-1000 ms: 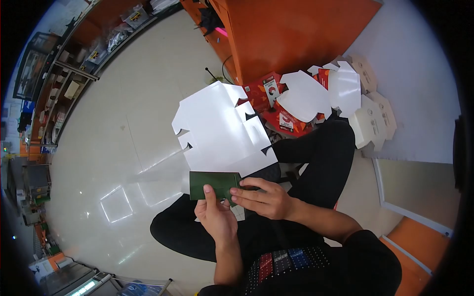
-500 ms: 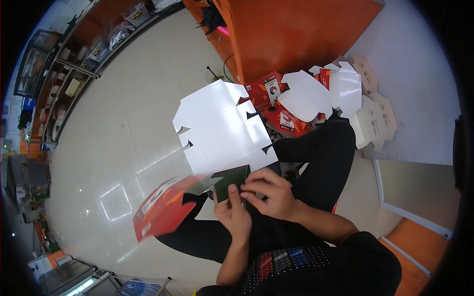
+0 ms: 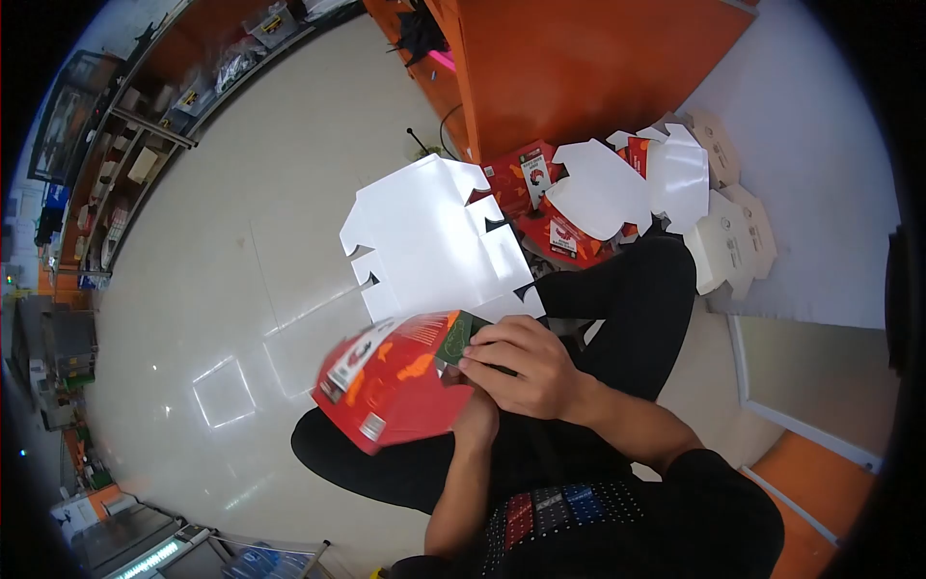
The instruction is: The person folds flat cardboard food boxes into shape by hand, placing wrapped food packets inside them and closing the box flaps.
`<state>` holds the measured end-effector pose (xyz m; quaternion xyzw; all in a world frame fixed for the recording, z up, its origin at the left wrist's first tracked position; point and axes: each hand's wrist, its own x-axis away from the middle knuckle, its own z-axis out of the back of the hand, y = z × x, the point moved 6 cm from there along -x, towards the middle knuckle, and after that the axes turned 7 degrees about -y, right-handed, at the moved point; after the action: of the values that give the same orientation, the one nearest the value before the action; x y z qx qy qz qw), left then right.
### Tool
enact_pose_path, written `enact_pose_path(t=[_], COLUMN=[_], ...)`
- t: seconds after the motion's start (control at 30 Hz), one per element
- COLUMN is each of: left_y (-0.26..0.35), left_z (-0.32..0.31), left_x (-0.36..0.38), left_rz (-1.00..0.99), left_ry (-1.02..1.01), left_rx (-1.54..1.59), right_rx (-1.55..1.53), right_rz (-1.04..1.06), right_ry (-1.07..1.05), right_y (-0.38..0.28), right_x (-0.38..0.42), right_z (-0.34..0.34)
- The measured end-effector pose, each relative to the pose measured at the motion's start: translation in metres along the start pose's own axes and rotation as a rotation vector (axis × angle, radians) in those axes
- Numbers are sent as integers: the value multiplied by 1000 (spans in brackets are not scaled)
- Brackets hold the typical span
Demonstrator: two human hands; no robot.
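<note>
Head view: the red carton [image 3: 400, 391], blurred at its edges, sits tilted at the lower middle of the frame, printed side showing, its green end panel [image 3: 457, 340] toward the right. The right hand [image 3: 526, 369] has its fingers closed on that green end, probably because the narrow edge gives a firm pinch. The left hand [image 3: 476, 417] is below and behind the carton, seemingly to support it; its fingertips are hidden, so I cannot tell how tightly they close. Just above, the white blank [image 3: 434, 236] lies flat, plain face up, perhaps kept within easy reach. Toward the upper right, more red cartons [image 3: 519, 179] lie heaped with white-faced pieces [image 3: 593, 188], and beige boxes [image 3: 714, 241] stand beside the wall [image 3: 810, 183], likely to leave the lap free.
</note>
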<state>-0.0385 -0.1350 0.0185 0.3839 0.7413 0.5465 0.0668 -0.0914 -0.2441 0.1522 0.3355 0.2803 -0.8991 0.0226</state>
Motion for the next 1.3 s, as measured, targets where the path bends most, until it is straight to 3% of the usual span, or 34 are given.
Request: enact_pose_path(t=[0.1,0.17,0.23,0.27,0.4,0.53,0.7,0.8,0.9,1.13,1.2,1.3], left_y=[38,-5,-3,-4,-5,-10,-14,-25,-14,-6,8,-13], left_z=[-19,3,-8,-12,-19,-10,-2,14,-2,-2,-7,5], left_x=[7,7,3,9,5,4,9,2,10,13,13,11], left_rz=[-446,-170,-101,51,-45,-18,122,-48,-65,-75,-184,-106], left_ry=[-136,-74,-69,55,33,61,142,28,-140,-2,-16,-6], left_rx=[-968,-515,-274,-50,-74,2,84,37,-2,-392,-518,-332], right_rx=[-24,-60,-101,-115,-186,-270,-184,-185,-238,-318,-149,20], right_rz=[-90,-175,-253,-298,-441,-502,-350,-327,-353,-493,-388,-249], right_ry=[50,49,55,59,75,67,-9,-7,7,42,-14,-74], right_y=[13,23,23,21,12,15,15,16,23,19,8,0], right_x=[23,32,39,40,28,26,31,37,46,45,35,34], right_z=[-5,-11,-16,-15,-12,-12,-15,-14,-14,-11,-8,-9])
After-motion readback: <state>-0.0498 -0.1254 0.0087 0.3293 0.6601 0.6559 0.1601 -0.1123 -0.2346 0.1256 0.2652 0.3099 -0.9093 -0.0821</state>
